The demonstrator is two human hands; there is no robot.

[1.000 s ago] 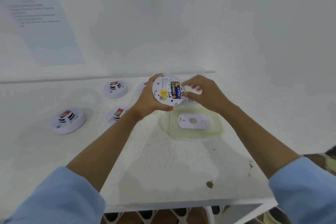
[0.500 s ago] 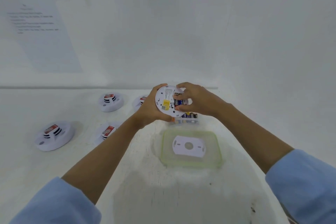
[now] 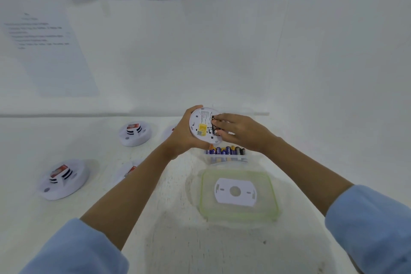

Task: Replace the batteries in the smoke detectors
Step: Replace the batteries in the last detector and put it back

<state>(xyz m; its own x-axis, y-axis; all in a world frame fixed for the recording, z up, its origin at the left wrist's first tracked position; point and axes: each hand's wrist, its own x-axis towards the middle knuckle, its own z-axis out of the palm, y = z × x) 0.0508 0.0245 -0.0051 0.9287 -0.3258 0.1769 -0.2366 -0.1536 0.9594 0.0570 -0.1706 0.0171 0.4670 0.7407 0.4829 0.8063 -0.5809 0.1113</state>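
Observation:
My left hand (image 3: pixel 183 137) grips a round white smoke detector (image 3: pixel 200 125) by its rim, lifted above the table with its back toward me; a yellow sticker shows on it. My right hand (image 3: pixel 241 132) covers the battery bay on the detector's right side, its fingertips and thumb pinching a battery (image 3: pixel 214 123) seated there. Just below the hands, a row of spare batteries (image 3: pixel 226 151) lies in a small clear box. A white mounting plate (image 3: pixel 234 191) lies inside a green-rimmed clear lid (image 3: pixel 263 213).
Two more smoke detectors (image 3: pixel 134 133) (image 3: pixel 63 179) sit face up on the left of the white table (image 3: pixel 222 249). My left forearm partly hides a third (image 3: pixel 127 171). Paper sheets hang on the wall behind.
My right hand has closed in from beside the detector onto its battery bay and now hides the batteries. The view has tilted upward, so everything sits lower in the frame.

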